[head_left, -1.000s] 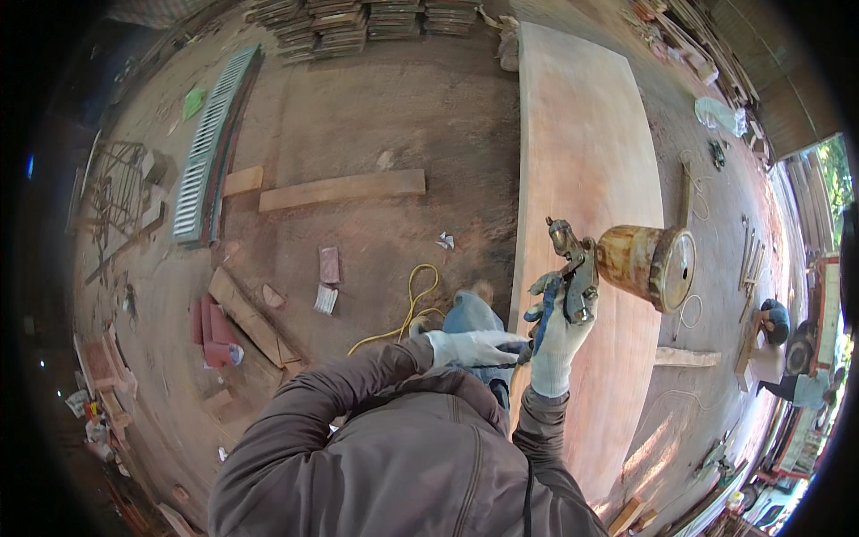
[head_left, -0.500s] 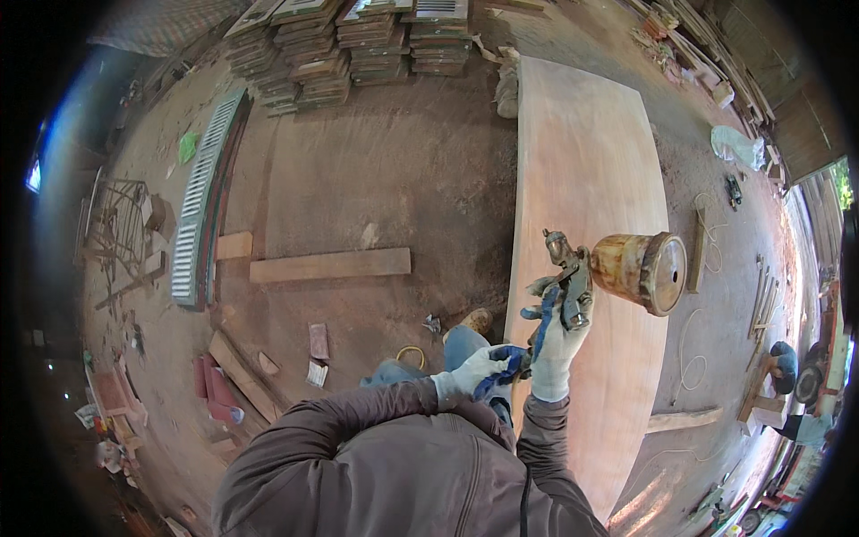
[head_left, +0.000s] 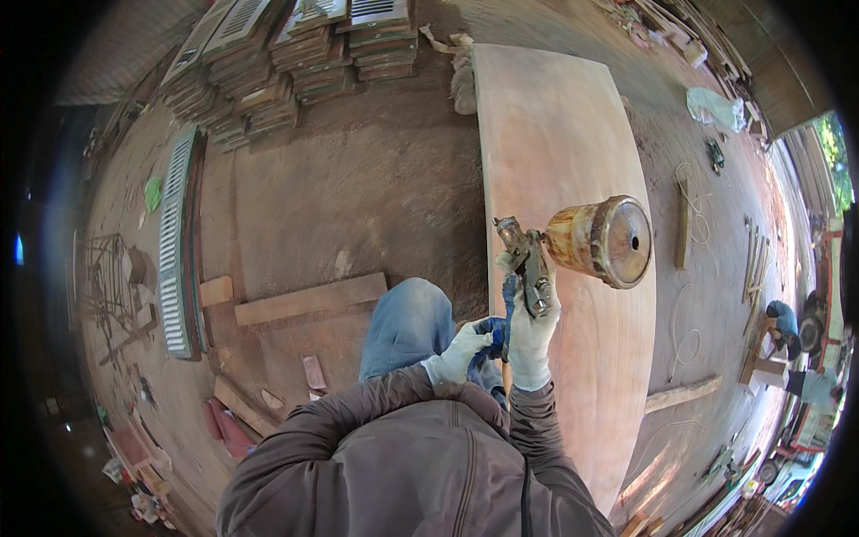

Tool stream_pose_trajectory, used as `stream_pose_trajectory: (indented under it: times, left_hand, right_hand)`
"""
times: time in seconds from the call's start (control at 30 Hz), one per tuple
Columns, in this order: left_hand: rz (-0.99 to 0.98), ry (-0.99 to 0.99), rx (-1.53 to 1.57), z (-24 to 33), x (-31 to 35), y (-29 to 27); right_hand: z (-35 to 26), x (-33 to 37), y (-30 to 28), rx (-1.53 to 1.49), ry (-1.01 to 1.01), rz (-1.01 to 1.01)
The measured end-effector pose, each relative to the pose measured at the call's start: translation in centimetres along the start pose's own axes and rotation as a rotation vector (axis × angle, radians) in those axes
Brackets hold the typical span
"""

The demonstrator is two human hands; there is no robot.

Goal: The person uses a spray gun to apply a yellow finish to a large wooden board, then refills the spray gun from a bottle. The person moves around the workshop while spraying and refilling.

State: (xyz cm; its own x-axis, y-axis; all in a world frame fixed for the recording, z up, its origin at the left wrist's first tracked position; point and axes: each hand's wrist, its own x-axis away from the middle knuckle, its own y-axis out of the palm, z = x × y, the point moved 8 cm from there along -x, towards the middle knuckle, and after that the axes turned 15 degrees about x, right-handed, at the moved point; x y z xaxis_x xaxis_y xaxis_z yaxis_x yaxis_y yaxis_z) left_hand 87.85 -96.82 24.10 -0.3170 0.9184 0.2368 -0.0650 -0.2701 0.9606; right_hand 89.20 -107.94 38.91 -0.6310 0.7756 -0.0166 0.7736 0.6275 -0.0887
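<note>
- One spray gun (head_left: 535, 285) in the right grip (head_left: 534, 329): fingers wrapped round its handle, cup (head_left: 595, 240) jutting right over the pale panel (head_left: 586, 385).
- Left grip (head_left: 458, 353): fingers curled by the handle's foot; can't tell what, if anything, they hold.
- Changed: left fingers, straight a second ago, now bent; knee (head_left: 410, 318) swung up beside them. Probably means steadier two-handed control, tighter elbow room.
- Gun sits near panel's left edge. Widest gap: left-side floor (head_left: 376, 188), between plank (head_left: 310, 300) and stacked shutters (head_left: 309, 58).

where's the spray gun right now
Right of centre in the head view, the spray gun is in the right hand, seen against the pale board.
</note>
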Motion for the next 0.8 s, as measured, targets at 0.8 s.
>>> stream_pose_trajectory:
  times: [0.8]
  left_hand:
    - [0.072,-0.637,-0.355,5.1,-16.7,6.5]
  right_hand:
    - [-0.2,-11.4,-7.4,0.293,0.116,0.674]
